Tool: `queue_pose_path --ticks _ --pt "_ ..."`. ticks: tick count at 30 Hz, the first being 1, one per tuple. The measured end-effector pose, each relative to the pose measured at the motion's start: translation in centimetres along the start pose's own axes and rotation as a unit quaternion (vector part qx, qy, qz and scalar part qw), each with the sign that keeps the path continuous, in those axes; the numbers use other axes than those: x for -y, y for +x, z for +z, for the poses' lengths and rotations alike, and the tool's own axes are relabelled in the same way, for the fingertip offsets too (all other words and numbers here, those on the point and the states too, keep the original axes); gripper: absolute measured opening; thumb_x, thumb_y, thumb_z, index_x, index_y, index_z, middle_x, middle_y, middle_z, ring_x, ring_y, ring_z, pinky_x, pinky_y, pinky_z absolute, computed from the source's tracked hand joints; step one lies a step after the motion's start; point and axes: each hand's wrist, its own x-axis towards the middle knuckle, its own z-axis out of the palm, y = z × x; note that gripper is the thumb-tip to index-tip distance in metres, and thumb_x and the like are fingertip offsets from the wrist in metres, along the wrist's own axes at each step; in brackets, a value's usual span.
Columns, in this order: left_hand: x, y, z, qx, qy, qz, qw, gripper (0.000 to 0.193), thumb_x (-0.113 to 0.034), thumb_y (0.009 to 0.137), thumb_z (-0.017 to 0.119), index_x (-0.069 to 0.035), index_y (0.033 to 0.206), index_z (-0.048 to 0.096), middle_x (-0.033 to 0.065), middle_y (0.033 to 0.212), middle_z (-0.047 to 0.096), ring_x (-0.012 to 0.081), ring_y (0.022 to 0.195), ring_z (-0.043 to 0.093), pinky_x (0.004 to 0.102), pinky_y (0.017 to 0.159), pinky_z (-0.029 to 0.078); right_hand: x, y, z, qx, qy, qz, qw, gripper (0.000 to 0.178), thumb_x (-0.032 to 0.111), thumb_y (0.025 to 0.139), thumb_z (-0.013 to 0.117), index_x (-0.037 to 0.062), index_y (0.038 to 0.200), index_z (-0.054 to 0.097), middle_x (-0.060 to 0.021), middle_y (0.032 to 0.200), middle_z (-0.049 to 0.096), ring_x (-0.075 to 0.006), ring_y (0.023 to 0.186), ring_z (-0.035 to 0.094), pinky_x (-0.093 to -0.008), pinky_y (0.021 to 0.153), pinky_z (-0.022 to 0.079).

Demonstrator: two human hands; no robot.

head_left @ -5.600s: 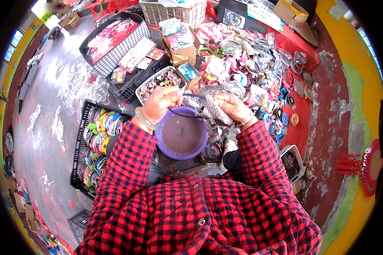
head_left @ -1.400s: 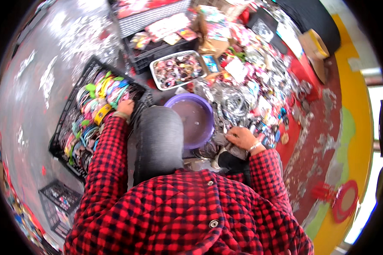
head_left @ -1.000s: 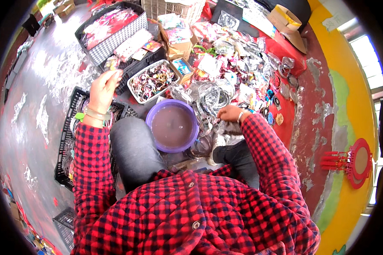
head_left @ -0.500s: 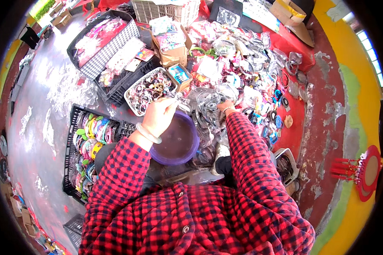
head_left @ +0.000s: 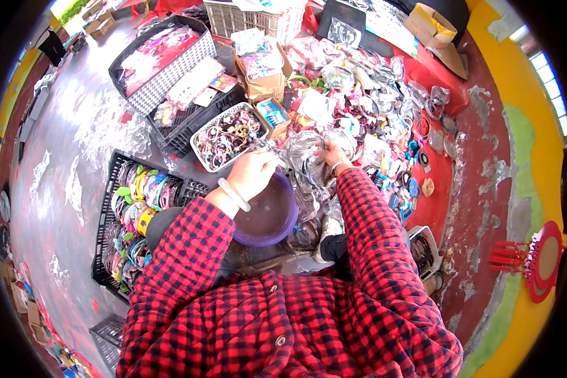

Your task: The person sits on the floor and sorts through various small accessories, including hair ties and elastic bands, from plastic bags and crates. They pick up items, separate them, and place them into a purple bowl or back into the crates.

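Left hand (head_left: 252,174) above the purple basin (head_left: 266,240), fingertips drawn close, anything pinched unclear; right hand (head_left: 335,155) at the clear-bagged hoops (head_left: 305,159), grip too hidden to tell!

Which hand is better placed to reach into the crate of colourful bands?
Probably the left hand: it is by the purple basin, nearer the crate; the right hand is farther, at the clear plastic.

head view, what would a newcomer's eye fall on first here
Probably the big colourful jumble on the red surface, right of the upper centre. Next comes the purple basin in the middle, partly covered by the left hand, with the right hand at the clear plastic packaging beside it. At left, a black crate of bright bands stands out.
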Motion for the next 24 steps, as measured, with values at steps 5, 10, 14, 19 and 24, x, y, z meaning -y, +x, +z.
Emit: queue_pose_path --ticks 5,10,14,19,24 --pt "1.0 0.0 -0.5 -0.075 -0.11 -0.057 0.989 0.026 -0.024 0.088 0.055 -0.001 0.095 0.063 0.0127 0.083 0.064 0.0227 0.074 0.062 0.0317 0.065 0.048 9.1 -4.2 -1.7 0.007 -0.052 -0.102 0.993 0.022 0.008 0.083 0.059 0.0075 0.104 0.059 -0.0021 0.086 0.063 -0.0117 0.081 0.057 -0.0256 0.073 0.044" --pt "0.5 -0.2 -1.7 0.033 -0.448 -0.093 0.889 0.04 -0.032 0.09 0.052 0.003 0.11 0.054 0.0093 0.096 0.062 0.0155 0.086 0.059 0.0291 0.079 0.046 18.5 -12.7 -1.2 -0.031 -0.211 -0.23 0.95 0.023 0.0 0.081 0.054 0.008 0.102 0.058 -0.0081 0.084 0.062 -0.0211 0.078 0.06 -0.0304 0.07 0.046" --pt "-1.9 -1.2 -2.1 0.194 -0.558 -0.063 0.804 0.041 -0.026 0.087 0.056 0.004 0.114 0.05 0.0111 0.096 0.061 0.0162 0.086 0.06 0.0263 0.078 0.045 21.4 -17.4 0.8 -0.086 -0.259 -0.314 0.909 0.031 -0.004 0.074 0.054 0.0084 0.102 0.058 -0.0139 0.087 0.062 -0.0309 0.082 0.061 -0.0362 0.07 0.047" --pt "-2.8 -1.3 -2.9 0.264 -0.501 -0.118 0.815 0.031 -0.017 0.083 0.06 0.001 0.107 0.051 0.0083 0.087 0.062 0.0148 0.076 0.06 0.0247 0.069 0.047 20.6 -17.5 1.3 -0.154 -0.181 -0.323 0.916 0.033 0.001 0.074 0.061 0.0045 0.107 0.057 -0.0131 0.092 0.062 -0.0276 0.082 0.061 -0.0321 0.076 0.048" --pt "-1.5 -0.5 -2.6 0.098 -0.529 -0.085 0.839 0.026 -0.001 0.081 0.057 -0.001 0.107 0.05 0.0075 0.086 0.061 0.0125 0.073 0.058 0.0246 0.066 0.048 19.6 -15.2 -2.5 -0.033 0.325 -0.005 0.945 0.033 0.005 0.076 0.065 -0.0032 0.107 0.056 -0.0111 0.097 0.063 -0.0204 0.088 0.061 -0.0312 0.08 0.048"
